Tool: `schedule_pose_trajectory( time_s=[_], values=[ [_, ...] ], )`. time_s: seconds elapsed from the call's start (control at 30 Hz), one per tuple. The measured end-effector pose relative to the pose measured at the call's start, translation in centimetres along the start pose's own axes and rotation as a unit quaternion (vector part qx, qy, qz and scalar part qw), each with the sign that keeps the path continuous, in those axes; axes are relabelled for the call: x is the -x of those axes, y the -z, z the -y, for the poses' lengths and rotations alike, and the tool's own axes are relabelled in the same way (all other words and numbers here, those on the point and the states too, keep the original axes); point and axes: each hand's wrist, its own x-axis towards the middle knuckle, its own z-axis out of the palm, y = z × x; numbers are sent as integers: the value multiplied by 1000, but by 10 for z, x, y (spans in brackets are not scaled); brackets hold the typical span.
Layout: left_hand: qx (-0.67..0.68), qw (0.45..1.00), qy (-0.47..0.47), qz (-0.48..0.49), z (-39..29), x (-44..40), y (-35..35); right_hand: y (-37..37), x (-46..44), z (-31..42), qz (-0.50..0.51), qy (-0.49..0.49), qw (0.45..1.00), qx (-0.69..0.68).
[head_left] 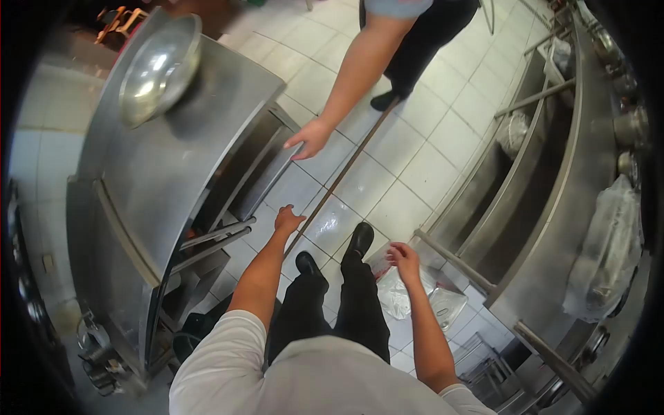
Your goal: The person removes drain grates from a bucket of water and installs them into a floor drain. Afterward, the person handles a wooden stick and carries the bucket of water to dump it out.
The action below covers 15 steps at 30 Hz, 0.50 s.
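Observation:
My left hand (288,220) hangs in the air with its fingers apart and nothing in them. It is close to the metal rails (220,236) below the steel counter on the left. My right hand (403,259) is also empty, fingers loosely spread, above a clear plastic bag (398,296) low down by the right-hand shelving. Another person's hand (310,138) reaches in from the top, beside a flat metal panel (266,173) under the counter; whether it touches the panel I cannot tell.
A large steel bowl (160,72) sits on the left steel counter (166,155). A long thin brown strip or pole (349,162) runs along the white tiled floor (387,183). Steel shelving (539,228) on the right carries a plastic-wrapped item (605,249) and several pots.

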Motion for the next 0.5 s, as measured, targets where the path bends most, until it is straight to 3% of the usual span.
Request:
schedule_pose_trajectory(
  time_s=[0.17, 0.23, 0.33, 0.5],
  values=[
    [-64, 994, -39, 76, 37, -93, -111, -100, -27, -85, 40, -47, 995, -77],
    [-81, 989, -81, 90, 37, -124, -158, -127, -26, -118, 61, -74, 995, -32],
    [-91, 981, -152, 77, 38, -169, -244, -122, -29, -99, 130, 29, 971, 198],
    [-170, 961, -194, 104, 18, -207, -354, -121, -35, -110, 63, 27, 979, 192]
  ],
)
